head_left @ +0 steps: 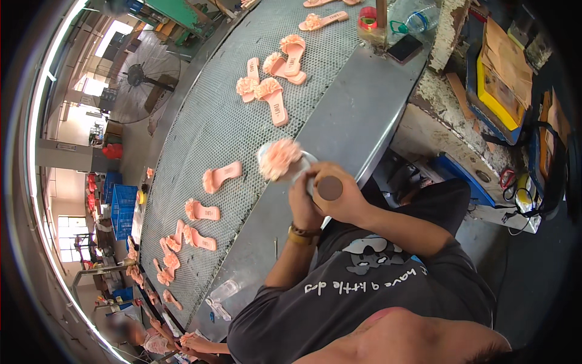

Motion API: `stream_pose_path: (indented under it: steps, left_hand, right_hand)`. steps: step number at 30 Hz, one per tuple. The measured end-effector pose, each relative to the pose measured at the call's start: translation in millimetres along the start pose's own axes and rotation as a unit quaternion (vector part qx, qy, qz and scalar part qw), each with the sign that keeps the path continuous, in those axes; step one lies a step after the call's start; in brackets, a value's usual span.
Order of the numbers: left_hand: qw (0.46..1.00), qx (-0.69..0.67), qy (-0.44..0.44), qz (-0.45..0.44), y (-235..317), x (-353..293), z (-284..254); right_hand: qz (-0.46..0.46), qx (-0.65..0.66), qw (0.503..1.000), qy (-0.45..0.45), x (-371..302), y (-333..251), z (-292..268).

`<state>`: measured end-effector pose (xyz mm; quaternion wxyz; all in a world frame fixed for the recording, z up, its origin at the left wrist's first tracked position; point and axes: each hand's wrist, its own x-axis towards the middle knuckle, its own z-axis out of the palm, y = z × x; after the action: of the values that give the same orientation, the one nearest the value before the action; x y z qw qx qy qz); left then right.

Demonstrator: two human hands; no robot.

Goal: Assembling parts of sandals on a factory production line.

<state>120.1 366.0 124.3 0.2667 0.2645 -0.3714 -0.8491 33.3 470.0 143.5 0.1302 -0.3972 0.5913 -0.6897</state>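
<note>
A peach slipper with a ruffled flower (279, 159) is held up over the metal ledge, blurred, with whitish material around its rear. My left hand (303, 203), with a watch at the wrist, closes around its near end. Against it presses my right hand (347, 197), wrapped round something with a round brown end (330, 188); its far part is hidden, so I cannot tell its kind. On the mesh conveyor just beyond lies a single slipper (222, 176). Farther up, a pair of slippers (270, 100) rests on the mesh.
The mesh conveyor (200, 133) carries several more slippers. Along it runs a metal ledge (345, 118) with a phone (404, 48) and a plastic bottle (422, 19). A clear plastic container (224, 290) is at lower left. Another person (159, 340) works there.
</note>
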Motion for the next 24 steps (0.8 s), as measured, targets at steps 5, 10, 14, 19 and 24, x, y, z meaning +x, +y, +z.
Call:
stream_pose_path:
  steps: [5, 10, 14, 19, 24]
  left_hand:
    - [0.994, 0.056, -0.089, -0.008, 7, 11, 71]
    - [0.901, 0.171, -0.399, -0.012, -19, 7, 114]
    - [0.629, 0.487, -0.559, 0.233, 13, -7, 149]
    - [0.639, 0.479, -0.589, 0.122, 23, 34, 116]
    - [0.787, 0.519, -0.320, 0.088, 39, 93, 48]
  right_hand:
    - [0.009, -0.253, 0.952, 0.174, -13, -27, -41]
    - [0.122, -0.103, 0.976, 0.148, -42, -32, -109]
    - [0.132, -0.132, 0.916, 0.354, -21, -52, -202]
    - [0.300, -0.632, 0.576, 0.423, 39, -75, -353]
    - [0.278, -0.707, 0.512, 0.400, 60, -43, -429]
